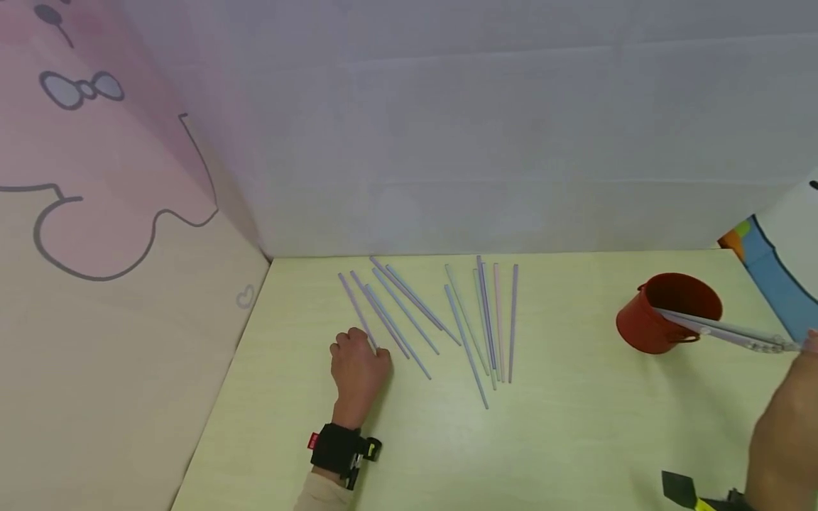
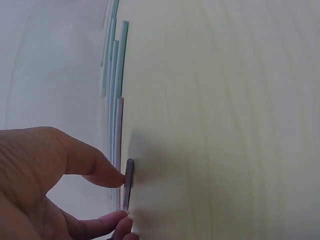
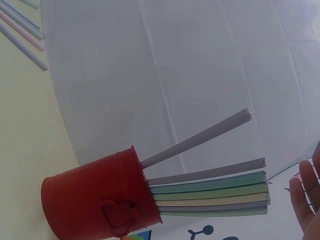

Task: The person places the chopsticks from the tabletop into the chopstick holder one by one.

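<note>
My left hand (image 1: 359,365) is at the near end of a purple straw (image 1: 355,301) on the table. In the left wrist view, thumb and fingertips pinch that straw (image 2: 128,175) from both sides. Further pastel straws (image 1: 402,305) lie in a loose fan beside this hand. At the right stands a red bucket (image 1: 645,323) with several straws (image 3: 210,190) sticking out over its rim. My right hand (image 1: 789,419) is just beyond their outer ends. Its fingers (image 3: 298,197) look extended and apart from the straws in the right wrist view; part of the hand is cut off.
A second group of straws (image 1: 497,323) lies near the table's middle. White cloth (image 1: 486,142) hangs behind the table (image 1: 575,426). A printed cartoon sheet (image 1: 115,341) borders the left side, and another printed sheet (image 1: 782,270) borders the right.
</note>
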`<action>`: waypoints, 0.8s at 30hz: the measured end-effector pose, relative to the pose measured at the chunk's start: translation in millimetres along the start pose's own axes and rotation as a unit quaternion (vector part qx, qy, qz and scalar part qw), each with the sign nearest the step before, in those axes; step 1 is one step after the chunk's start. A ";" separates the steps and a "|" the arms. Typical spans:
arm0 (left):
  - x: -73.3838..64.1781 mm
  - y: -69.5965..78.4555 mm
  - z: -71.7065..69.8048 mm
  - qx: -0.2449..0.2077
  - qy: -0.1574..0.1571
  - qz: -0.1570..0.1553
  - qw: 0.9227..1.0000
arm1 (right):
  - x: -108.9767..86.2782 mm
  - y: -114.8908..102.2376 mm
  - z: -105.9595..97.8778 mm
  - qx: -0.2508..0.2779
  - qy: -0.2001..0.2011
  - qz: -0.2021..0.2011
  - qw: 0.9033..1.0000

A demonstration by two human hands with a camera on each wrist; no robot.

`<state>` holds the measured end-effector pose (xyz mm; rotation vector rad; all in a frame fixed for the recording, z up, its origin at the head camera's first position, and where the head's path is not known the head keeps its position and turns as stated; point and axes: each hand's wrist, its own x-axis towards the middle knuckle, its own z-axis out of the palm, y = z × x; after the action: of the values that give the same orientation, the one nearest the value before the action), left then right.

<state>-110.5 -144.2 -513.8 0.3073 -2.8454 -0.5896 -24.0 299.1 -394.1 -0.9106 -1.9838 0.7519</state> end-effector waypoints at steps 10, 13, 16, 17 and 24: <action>7.2 -10.9 -16.6 -0.007 -0.028 -0.037 0.999 | -15.2 -12.9 -0.4 0.103 0.018 -0.089 0.991; 8.9 -16.8 -18.1 -0.013 -0.022 -0.030 0.999 | -16.7 -16.6 0.5 0.139 0.021 -0.117 0.983; 10.1 -21.0 -21.8 -0.027 -0.022 -0.020 0.999 | -16.2 -14.8 1.7 0.143 0.022 -0.122 0.982; 10.7 -22.3 -22.9 -0.033 -0.023 -0.019 0.999 | -16.1 -12.9 2.3 0.138 0.018 -0.122 0.983; 15.4 -29.4 -31.8 -0.061 -0.055 -0.035 0.996 | -21.8 -8.3 5.4 0.156 0.000 -0.127 0.980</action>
<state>-112.5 -186.1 -494.8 0.3648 -2.8967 -0.8144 -22.3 275.8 -399.7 -0.4626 -1.8680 0.8798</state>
